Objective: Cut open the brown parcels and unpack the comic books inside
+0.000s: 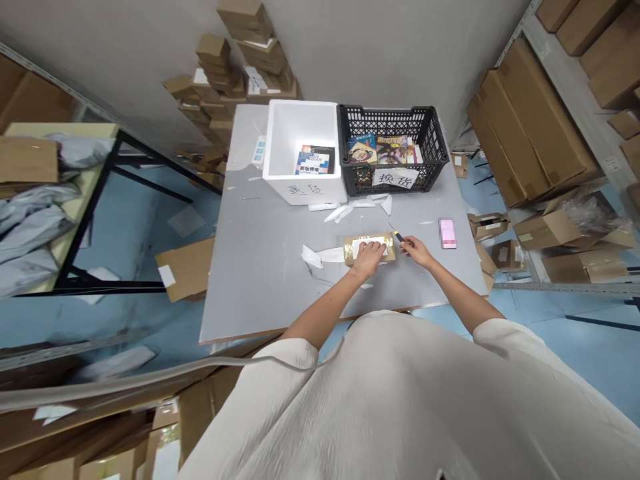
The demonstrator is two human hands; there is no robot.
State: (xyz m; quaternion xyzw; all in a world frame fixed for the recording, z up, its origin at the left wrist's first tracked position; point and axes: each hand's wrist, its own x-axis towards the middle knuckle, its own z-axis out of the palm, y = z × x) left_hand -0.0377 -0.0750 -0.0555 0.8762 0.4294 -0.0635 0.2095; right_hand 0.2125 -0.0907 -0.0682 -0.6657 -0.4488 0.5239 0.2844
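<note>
A small cardboard box (349, 253) with shiny tape and a white label lies near the front of the grey table (260, 267). Flat on top of it rests my left hand (369, 258), fingers stretched out over the label. My right hand (414, 250) is closed around a utility knife (399, 236) with a yellow and black handle, just right of the box. The thin blade points up and left, apart from the box. Torn white paper strips (313, 257) lie beside the box's left end and more behind it.
At the table's back stand a white foam bin (305, 189) and a black plastic crate (395, 180), both with books inside. A phone (447, 233) lies on the right. Cardboard boxes (540, 127) fill the right side, and a rack with grey parcels (35, 230) is on the left.
</note>
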